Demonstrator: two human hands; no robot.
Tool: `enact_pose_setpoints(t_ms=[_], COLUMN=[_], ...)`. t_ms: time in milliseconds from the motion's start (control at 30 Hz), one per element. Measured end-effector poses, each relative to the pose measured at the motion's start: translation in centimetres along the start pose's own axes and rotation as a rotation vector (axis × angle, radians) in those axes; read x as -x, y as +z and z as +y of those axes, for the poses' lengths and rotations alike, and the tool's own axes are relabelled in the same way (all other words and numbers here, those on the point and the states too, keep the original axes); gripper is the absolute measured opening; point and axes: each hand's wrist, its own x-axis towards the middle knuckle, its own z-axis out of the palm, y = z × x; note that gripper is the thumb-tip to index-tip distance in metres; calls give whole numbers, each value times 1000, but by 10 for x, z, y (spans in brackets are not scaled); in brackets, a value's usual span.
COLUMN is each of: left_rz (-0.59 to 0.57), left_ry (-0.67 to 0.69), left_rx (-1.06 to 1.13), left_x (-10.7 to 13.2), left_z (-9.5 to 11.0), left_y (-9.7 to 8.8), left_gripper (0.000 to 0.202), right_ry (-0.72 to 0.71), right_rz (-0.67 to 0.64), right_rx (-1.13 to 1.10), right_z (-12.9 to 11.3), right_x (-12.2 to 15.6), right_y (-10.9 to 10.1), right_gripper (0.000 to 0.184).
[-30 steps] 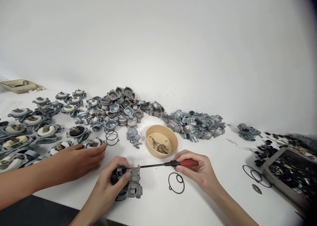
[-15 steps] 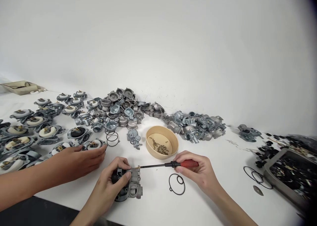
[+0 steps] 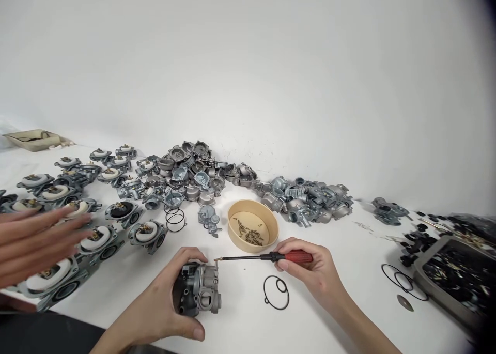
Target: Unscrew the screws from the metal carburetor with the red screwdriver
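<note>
1. Your left hand (image 3: pixel 163 305) is closed around a grey carburetor body (image 3: pixel 199 289), holding it on the white surface (image 3: pixel 341 230) near the front edge.
2. Your right hand (image 3: pixel 310 271) grips the red handle of a screwdriver (image 3: pixel 267 257); its shaft lies level, and the tip carries a small brass screw (image 3: pixel 217 260) just above the carburetor body's top right corner.
3. The tan round bowl (image 3: pixel 271 235) sits just behind the screwdriver and holds a small heap of brass screws (image 3: pixel 250 235) on its floor.
4. At the far right, a grey tray (image 3: pixel 420 271) is filled with small dark parts; more of them spill behind it.
5. A shallow beige tray (image 3: pixel 34 139) rests at the far left by the wall; you cannot make out its contents.
6. A black O-ring gasket (image 3: pixel 276 292) lies flat between your hands, with two more (image 3: pixel 399 279) beside the grey tray.
7. Piles of metal castings (image 3: pixel 194 170) line the wall; rows of carburetor halves with white floats (image 3: pixel 96 237) fill the left.
8. A co-worker's open hand (image 3: pixel 36 243), blurred, hovers over those rows.
9. Bare surface lies right of the gasket and along the front edge.
</note>
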Motion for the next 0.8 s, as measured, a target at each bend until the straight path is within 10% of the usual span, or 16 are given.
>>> enact_pose_setpoints(t_ms=[400,800], left_rz=[215,186], left_ry=[142,37], left_rx=[-199,-154], left_x=[3,4], left_z=[-12,-10], left_y=[20,15], left_gripper=[59,58], right_ry=[87,168], right_rz=[-27,-72], right_rx=[29,13], right_z=[4,2], right_x=[-1,0], right_y=[1,9], right_gripper=[30,35])
